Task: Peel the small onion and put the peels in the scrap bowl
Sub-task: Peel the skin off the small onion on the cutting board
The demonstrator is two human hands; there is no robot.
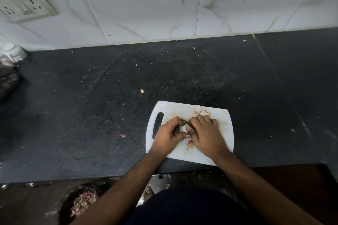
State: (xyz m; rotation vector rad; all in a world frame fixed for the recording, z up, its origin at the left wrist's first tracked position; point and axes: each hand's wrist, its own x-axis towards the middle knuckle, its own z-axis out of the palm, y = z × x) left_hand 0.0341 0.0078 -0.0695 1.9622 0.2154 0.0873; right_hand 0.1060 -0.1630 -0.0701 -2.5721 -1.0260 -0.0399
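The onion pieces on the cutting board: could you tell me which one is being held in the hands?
The pale onion pinched between the left hand and right hand. The others lie loose: some at the board's far edge, one below the thumbs.

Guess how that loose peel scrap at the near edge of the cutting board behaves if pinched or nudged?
The peel scrap looks thin and curled, so probably floppy and very light. It may slide across the smooth white cutting board rather than roll. Both hands sit close beside it.
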